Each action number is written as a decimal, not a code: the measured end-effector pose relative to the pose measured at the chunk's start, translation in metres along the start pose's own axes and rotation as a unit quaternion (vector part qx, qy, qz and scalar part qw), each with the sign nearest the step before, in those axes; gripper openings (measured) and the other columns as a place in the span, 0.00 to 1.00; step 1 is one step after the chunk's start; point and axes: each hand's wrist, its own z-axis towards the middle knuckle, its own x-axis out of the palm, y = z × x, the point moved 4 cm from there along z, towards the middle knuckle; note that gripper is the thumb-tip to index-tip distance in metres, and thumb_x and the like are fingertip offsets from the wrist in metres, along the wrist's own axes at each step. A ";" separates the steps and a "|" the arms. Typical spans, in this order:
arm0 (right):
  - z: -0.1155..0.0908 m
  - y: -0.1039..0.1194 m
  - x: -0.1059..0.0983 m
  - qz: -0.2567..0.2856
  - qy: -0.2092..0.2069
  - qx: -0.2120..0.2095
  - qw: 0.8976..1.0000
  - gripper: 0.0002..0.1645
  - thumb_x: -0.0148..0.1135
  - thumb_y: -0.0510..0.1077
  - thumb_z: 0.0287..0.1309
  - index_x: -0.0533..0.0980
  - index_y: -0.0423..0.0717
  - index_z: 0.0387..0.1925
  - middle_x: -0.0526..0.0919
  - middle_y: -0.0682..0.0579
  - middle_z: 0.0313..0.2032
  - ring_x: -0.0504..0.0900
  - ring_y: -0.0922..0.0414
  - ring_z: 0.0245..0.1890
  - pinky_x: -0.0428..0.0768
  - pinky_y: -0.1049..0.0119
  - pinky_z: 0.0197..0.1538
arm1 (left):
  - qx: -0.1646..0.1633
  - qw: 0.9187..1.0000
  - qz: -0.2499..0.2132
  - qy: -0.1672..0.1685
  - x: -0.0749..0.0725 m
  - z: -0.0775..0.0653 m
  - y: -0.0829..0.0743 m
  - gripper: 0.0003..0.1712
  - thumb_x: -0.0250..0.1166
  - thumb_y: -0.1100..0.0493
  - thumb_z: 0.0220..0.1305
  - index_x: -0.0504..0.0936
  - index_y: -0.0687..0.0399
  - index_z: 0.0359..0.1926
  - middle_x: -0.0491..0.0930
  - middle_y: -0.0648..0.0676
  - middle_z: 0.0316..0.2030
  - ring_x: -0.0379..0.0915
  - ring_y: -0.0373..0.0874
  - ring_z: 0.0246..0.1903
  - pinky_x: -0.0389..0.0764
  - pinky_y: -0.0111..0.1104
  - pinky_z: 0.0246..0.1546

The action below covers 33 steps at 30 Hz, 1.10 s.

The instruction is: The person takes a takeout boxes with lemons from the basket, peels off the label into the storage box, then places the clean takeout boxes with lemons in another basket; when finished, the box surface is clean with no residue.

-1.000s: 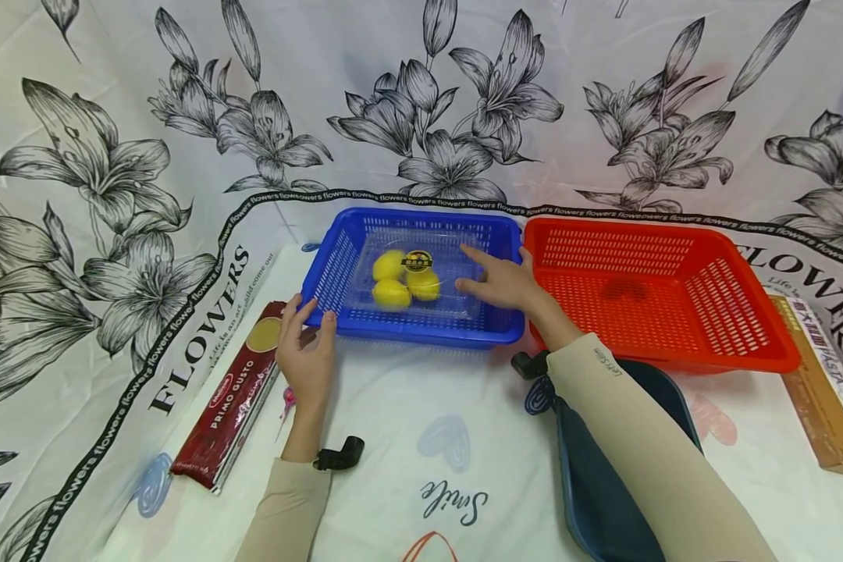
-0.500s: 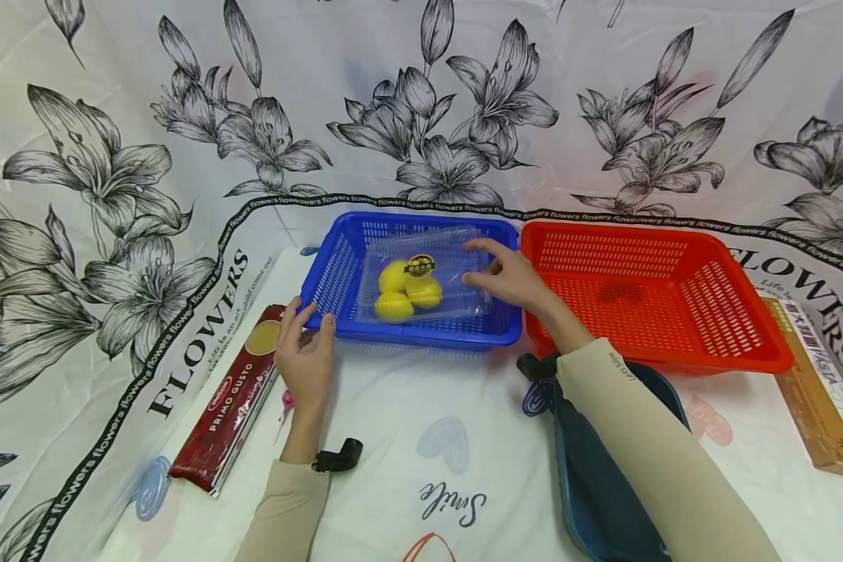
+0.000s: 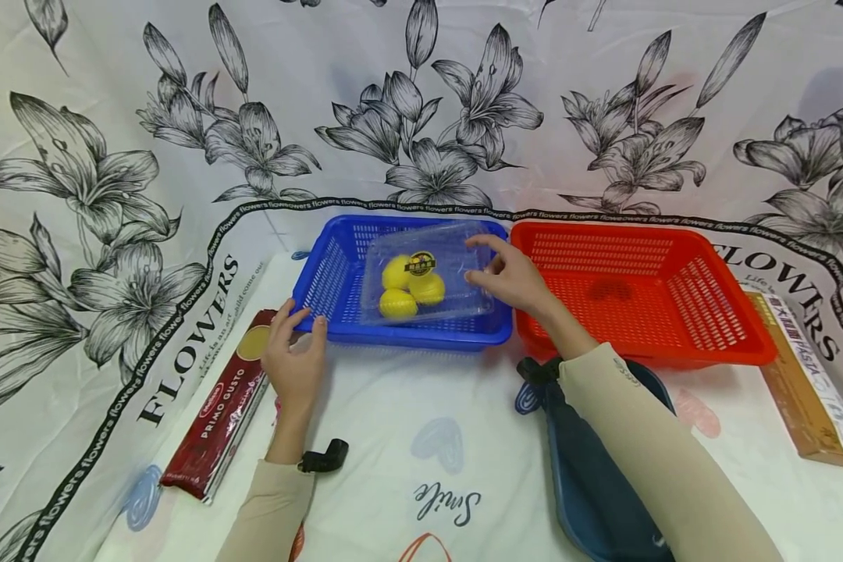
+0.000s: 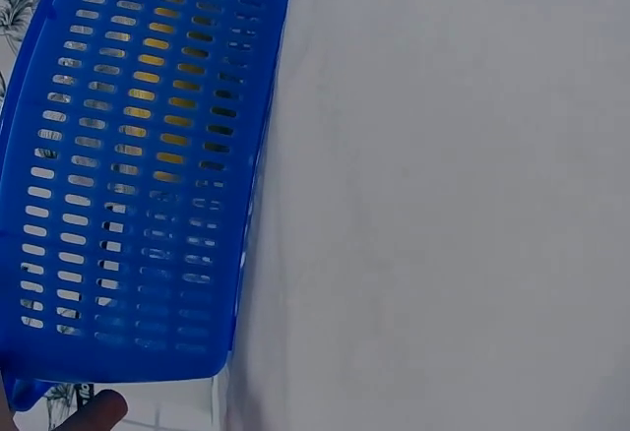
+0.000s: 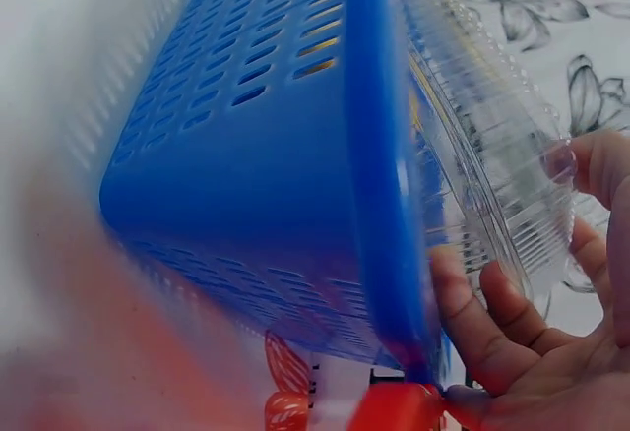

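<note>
In the head view, a clear plastic box [image 3: 457, 265] holds three yellow lemons [image 3: 398, 303] under a round black-and-gold label. It sits tilted in the blue basket [image 3: 407, 336], right end raised. My right hand [image 3: 513, 273] pinches that end; in the right wrist view, thumb and fingers [image 5: 512, 308] lie on either side of the box's ridged edge, beside the basket rim. At the basket's front left corner is my left hand [image 3: 295, 363], fingers spread and fingertips right at the rim. The left wrist view catches one fingertip [image 4: 103, 409] below the basket's end.
A red basket [image 3: 738, 328] stands right against the blue one. Under my right forearm lies a dark blue tray [image 3: 590, 468]. A dark red Primo Gusto packet [image 3: 218, 414] lies at left, a brown pasta box [image 3: 808, 390] at far right. Flowered cloth hangs behind.
My right hand has taken hold of the plastic box's right end and raised it, tilting the box; the lemons shifted slightly with it. The left hand stays at the basket's corner.
</note>
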 end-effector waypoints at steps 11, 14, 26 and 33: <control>-0.016 0.008 -0.014 0.091 -0.018 -0.007 0.996 0.29 0.67 0.48 0.56 0.71 0.69 0.59 0.73 0.47 0.27 0.72 0.52 0.27 0.72 0.66 0.25 | 0.009 1.000 0.003 -0.003 -0.002 0.002 0.004 0.17 0.69 0.51 0.58 0.87 0.56 0.45 0.79 0.49 0.59 0.77 0.46 0.56 0.74 0.18 0.43; -0.020 0.009 -0.021 0.097 -0.025 -0.009 0.995 0.29 0.67 0.49 0.56 0.70 0.70 0.59 0.73 0.46 0.28 0.72 0.52 0.28 0.71 0.67 0.25 | 0.010 1.000 0.003 -0.001 0.000 0.003 0.004 0.18 0.69 0.51 0.58 0.87 0.56 0.45 0.79 0.49 0.59 0.77 0.46 0.56 0.76 0.22 0.43; -0.048 0.018 -0.045 0.087 -0.052 0.003 0.995 0.31 0.65 0.47 0.59 0.68 0.70 0.62 0.73 0.47 0.33 0.72 0.51 0.33 0.72 0.67 0.26 | 0.014 1.000 -0.018 -0.017 0.000 0.003 0.002 0.15 0.72 0.54 0.55 0.88 0.53 0.43 0.80 0.48 0.57 0.78 0.49 0.55 0.75 0.18 0.41; -0.076 0.020 -0.057 0.091 -0.067 0.012 0.994 0.32 0.63 0.45 0.60 0.67 0.66 0.64 0.72 0.45 0.31 0.71 0.51 0.31 0.72 0.66 0.25 | 0.009 1.000 -0.014 -0.010 0.002 0.004 0.002 0.15 0.70 0.53 0.57 0.87 0.53 0.44 0.79 0.47 0.58 0.76 0.45 0.57 0.73 0.15 0.42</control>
